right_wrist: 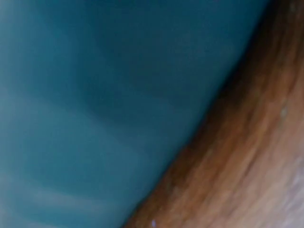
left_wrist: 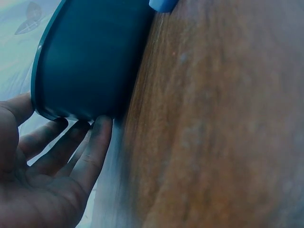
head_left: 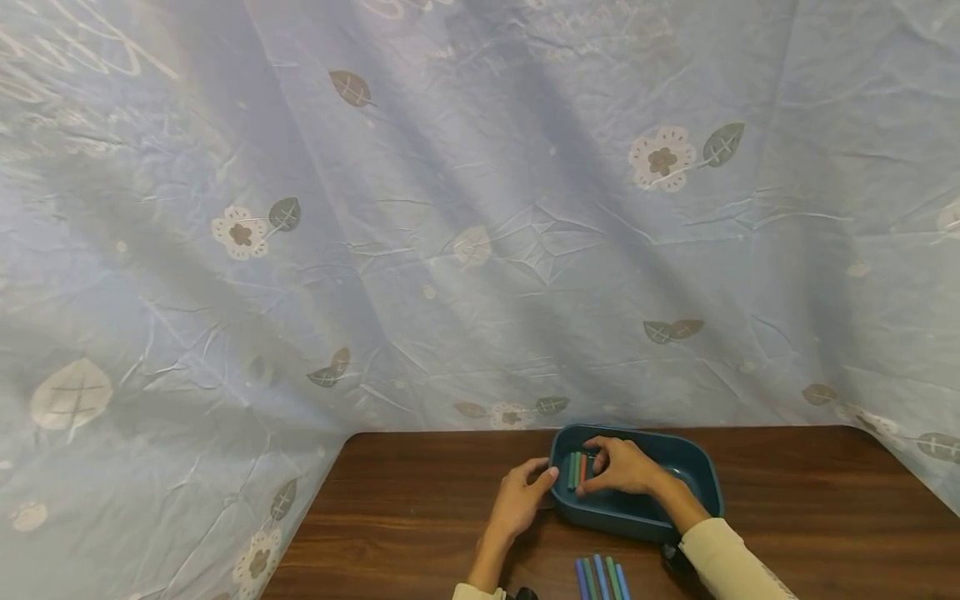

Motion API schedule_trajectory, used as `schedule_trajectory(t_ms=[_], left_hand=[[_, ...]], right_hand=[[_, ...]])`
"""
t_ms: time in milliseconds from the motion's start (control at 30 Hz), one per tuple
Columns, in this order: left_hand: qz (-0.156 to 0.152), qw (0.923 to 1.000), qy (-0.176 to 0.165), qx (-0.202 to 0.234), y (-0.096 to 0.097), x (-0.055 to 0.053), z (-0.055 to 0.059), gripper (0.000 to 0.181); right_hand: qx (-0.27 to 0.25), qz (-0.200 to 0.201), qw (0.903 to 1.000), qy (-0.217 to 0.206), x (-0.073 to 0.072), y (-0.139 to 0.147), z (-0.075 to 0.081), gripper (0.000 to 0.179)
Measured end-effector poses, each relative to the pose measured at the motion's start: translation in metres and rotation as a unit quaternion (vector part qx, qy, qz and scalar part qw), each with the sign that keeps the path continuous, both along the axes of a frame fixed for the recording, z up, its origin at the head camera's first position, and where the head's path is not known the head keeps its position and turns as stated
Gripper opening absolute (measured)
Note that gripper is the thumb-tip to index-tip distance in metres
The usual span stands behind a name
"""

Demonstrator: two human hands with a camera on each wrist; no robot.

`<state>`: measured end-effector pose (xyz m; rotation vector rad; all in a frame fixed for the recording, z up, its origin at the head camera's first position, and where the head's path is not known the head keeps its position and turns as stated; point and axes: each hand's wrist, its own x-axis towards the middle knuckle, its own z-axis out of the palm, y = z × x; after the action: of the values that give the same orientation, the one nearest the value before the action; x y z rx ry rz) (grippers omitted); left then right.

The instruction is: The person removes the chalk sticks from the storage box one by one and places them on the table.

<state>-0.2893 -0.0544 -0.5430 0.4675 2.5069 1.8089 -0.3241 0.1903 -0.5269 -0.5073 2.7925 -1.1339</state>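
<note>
A teal tray (head_left: 633,523) with raised walls stands on the table. My left hand (head_left: 517,500) holds its left end, thumb over the rim and fingertips against the outer wall, as the left wrist view shows close up. Inside the tray my right hand (head_left: 622,468) reaches to the left end. Its thumb and index finger curve round the two ends of a red stick (head_left: 583,468). Green sticks (head_left: 573,471) lie beside it, side by side. In the right wrist view only the blurred tray wall (right_wrist: 142,95) shows, and the right fingers are out of sight.
Several blue, green and purple sticks (head_left: 602,577) lie in a row on the brown wooden table (head_left: 420,517), in front of the tray. A blue end (left_wrist: 163,4) shows at the top of the left wrist view. A patterned cloth (head_left: 450,333) hangs behind the table.
</note>
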Motion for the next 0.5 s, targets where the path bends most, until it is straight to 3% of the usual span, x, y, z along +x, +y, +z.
schedule_trajectory(t_ms=[167, 500], left_hand=[[-0.005, 0.9999, 0.000, 0.011, 0.000, 0.000, 0.000, 0.041], [0.004, 0.9998, 0.016, -0.011, 0.000, 0.000, 0.000, 0.039]], right_hand=[[0.013, 0.000, 0.9999, -0.004, -0.002, -0.006, -0.002, 0.095], [0.025, 0.005, 0.9997, 0.006, -0.003, -0.013, -0.005, 0.091]])
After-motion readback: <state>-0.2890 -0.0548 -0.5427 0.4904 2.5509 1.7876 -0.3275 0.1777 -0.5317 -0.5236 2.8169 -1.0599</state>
